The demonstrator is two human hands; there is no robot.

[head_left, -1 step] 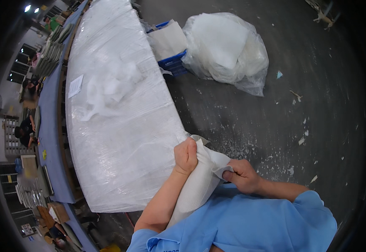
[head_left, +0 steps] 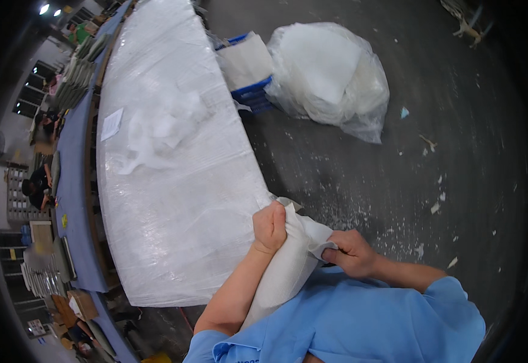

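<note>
the left hand [head_left: 269, 227] was closed in a fist, its grip clamped on the upper fold of a white sheet [head_left: 288, 266] at the near corner of the long surface [head_left: 173, 181]. the right hand [head_left: 352, 253] pinched the sheet's other edge, its grip shut on the material, though the fingertips were tucked under the fold and hard to see. the sheet hung down between the two forearms, and its lower end was hidden behind the blue shirt [head_left: 361, 327]. the surface was covered in clear plastic wrap, with a crumpled white wad [head_left: 161, 130] and a small paper label [head_left: 111, 124] lying on it; what lay beneath the wrap could not be made out. on the grey floor [head_left: 397, 175], well apart from the hands, sat a clear bag of white material [head_left: 330, 75] beside a blue crate [head_left: 253, 94], which was partly hidden by a white stack. white scraps dotted the floor. people at the far left were too small and dark to tell apart.
</note>
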